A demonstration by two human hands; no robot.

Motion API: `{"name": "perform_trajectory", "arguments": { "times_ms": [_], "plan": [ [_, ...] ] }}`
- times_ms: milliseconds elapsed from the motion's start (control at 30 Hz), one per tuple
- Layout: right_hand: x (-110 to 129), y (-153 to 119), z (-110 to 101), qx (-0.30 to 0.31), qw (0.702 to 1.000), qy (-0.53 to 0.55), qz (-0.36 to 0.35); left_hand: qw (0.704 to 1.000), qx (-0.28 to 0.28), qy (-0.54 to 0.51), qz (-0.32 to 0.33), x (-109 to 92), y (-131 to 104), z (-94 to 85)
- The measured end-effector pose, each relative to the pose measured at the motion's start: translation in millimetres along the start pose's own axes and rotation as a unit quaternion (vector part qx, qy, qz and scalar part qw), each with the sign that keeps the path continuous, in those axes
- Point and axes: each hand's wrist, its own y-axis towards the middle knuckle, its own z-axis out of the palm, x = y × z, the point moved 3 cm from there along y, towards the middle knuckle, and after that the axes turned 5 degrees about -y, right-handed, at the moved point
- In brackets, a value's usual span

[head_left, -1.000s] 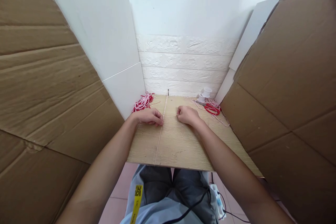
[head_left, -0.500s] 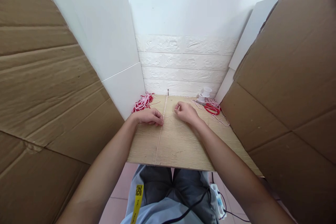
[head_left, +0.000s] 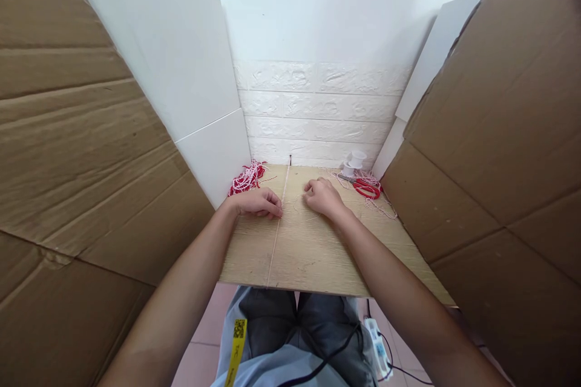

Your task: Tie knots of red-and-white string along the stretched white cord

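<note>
Your left hand has fingertips clamped on the pale cord, stretched front to back over the wooden tabletop. Your right hand is beside fine thread; can't tell if gripping.

One yellow strap is all I find to read here — a square code printed in black near its top, then dark lettering running lengthwise, apparently starting with T — and the smaller characters below stay illegible.

Tabletop: cords, scissors, seemingly spools
</note>
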Motion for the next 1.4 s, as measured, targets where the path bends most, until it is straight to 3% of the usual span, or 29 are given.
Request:
{"name": "perform_trajectory", "arguments": {
  "times_ms": [167, 500, 700, 867, 1067, 1200, 1400],
  "plan": [
    [-1, 1, 7, 0.037, 0.999, -0.001, 0.003, 1.000, -0.008, 0.000, -0.006, 2, 0, -1.3],
    [-1, 8, 7, 0.005, 0.990, 0.140, -0.001, 0.999, -0.029, -0.035, 0.027, -5, -8, -5.2],
    [6, 8, 7, 0.000, 0.972, 0.232, -0.028, 0.981, -0.133, -0.127, 0.064, -5, -6, -13.5],
    [10, 6, 3, -0.032, 0.970, 0.237, -0.037, 0.969, -0.222, -0.101, 0.030, -1, 2, -12.9],
    [6, 7, 10, -0.048, 0.958, 0.282, -0.007, 0.981, -0.191, -0.025, 0.020, -2, 8, -4.0],
    [1, 11, 18, -0.047, 0.931, 0.361, 0.014, 0.983, -0.183, -0.028, 0.000, -3, 5, -3.7],
    [-1, 11, 22, 0.002, 0.837, 0.544, 0.060, 0.986, -0.155, -0.014, -0.052, -1, 3, -8.0]
  ]
}}
